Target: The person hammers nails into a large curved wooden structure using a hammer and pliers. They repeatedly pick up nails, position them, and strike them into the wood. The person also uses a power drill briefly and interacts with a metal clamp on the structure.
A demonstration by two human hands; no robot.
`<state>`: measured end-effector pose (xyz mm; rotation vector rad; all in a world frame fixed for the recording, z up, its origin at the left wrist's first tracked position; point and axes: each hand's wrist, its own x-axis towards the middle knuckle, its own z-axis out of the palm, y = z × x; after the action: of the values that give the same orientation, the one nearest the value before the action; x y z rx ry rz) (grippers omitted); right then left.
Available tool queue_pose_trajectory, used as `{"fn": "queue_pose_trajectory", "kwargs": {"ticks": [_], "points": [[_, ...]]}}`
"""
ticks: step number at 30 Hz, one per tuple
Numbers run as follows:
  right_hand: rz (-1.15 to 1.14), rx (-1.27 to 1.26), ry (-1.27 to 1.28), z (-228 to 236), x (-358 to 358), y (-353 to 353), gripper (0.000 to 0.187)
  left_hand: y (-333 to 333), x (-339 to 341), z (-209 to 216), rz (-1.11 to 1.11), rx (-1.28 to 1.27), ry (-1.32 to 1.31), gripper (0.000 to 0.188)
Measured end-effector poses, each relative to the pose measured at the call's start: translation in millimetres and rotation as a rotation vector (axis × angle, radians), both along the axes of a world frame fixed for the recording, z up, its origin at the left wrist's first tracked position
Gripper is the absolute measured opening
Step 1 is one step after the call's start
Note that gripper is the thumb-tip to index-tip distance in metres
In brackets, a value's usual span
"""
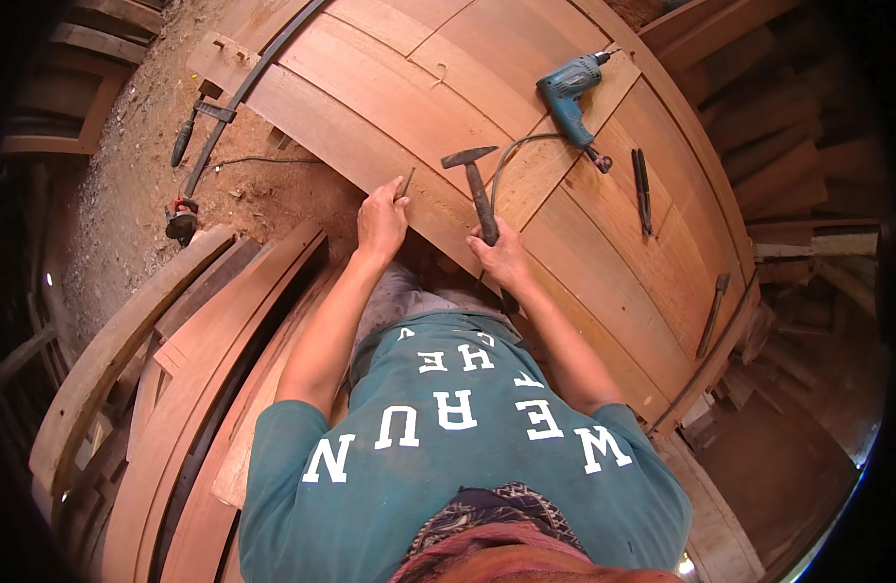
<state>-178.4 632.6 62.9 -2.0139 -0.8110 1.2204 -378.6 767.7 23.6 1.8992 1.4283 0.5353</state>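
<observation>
From the head view, the person leans over a large reddish-brown wooden panel of joined planks (584, 243), which serves as the surface. The left hand (382, 222) is at the panel's near edge, its fingers pinched shut around a thin dark metal punch or chisel (406, 183), whose tip stands tilted on the plank just inside that edge. The right hand (503, 257), just beside the left along the same near edge, is wrapped fully closed around the handle of a dark steel hammer (477, 185); the hammer's head points away from the person and sits above the wood, close to the chisel but apart from it. Farther in, toward the far edge, lies a teal electric drill (569, 92) on its side, its grey cable (511, 155) curving back toward the hammer. Near the right edge lie 2 slim dark rods (642, 189) side by side, and a brown-handled tool (713, 311) rests nearer the right corner. Off the left edge, a long black bar clamp (244, 92) crosses the panel's corner above the dirt floor (147, 185), and curved wooden boards (176, 389) are stacked beside the person's left arm.
</observation>
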Motion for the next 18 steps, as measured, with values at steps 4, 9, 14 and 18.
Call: {"fn": "queue_pose_trajectory", "kwargs": {"ticks": [4,9,14,18], "points": [[0.031,0.017,-0.113,-2.7,14.5,-4.4,0.017,9.1,2.2,-1.7,-0.015,-0.051,0.066,0.016],[0.000,0.026,-0.080,-7.1,19.2,-3.0,0.018,9.2,2.7,-9.0,-0.002,0.030,0.119,0.011],[-0.007,-0.016,-0.069,3.1,16.2,6.0,0.028,8.8,3.9,-10.9,-0.013,0.026,0.153,0.011],[0.041,0.099,-0.191,1.4,12.8,8.7,0.029,8.6,6.0,-9.1,-0.016,0.020,0.176,0.011]]}}
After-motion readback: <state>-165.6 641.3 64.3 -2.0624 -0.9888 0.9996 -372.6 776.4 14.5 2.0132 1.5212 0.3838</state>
